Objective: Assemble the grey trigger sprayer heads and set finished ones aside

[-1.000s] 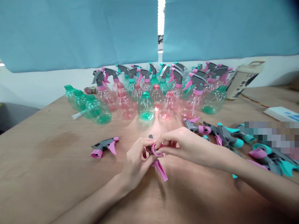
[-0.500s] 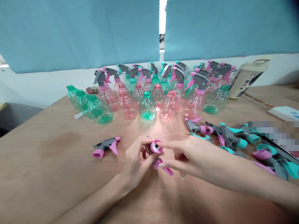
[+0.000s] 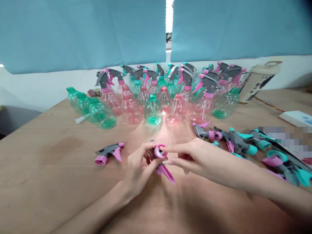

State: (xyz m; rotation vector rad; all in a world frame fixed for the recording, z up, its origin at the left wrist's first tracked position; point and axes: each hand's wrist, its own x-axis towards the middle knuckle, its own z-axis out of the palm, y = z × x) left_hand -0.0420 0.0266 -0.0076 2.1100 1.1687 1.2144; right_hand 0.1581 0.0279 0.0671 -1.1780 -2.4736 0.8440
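Observation:
My left hand [image 3: 140,165] is closed around a grey and pink trigger spray head [image 3: 166,174], its fingers behind the body and its thumb below the collar. The pink collar [image 3: 161,151] faces me, showing a white inside with a dark hole. From the right, my right hand [image 3: 192,154] reaches in with its index finger stretched out, the tip at the collar's opening. Its thumb lies apart, just below the rim; the other fingers are curled and partly hidden. Another pink and grey spray head [image 3: 109,152] lies on the table to the left.
Open-necked bottles, such as a green one [image 3: 153,112] and a pink one [image 3: 175,112], stand ahead. Behind them are several bottles with spray heads [image 3: 187,78]. Loose spray heads [image 3: 240,143] are heaped at right, near a beige cup [image 3: 259,83]. Blue curtains [image 3: 85,32] hang behind the table [image 3: 48,175].
Both hands and the held spray head have shifted slightly left in view. Its trigger shows more fully below the collar. The right index finger stays at the collar's opening.

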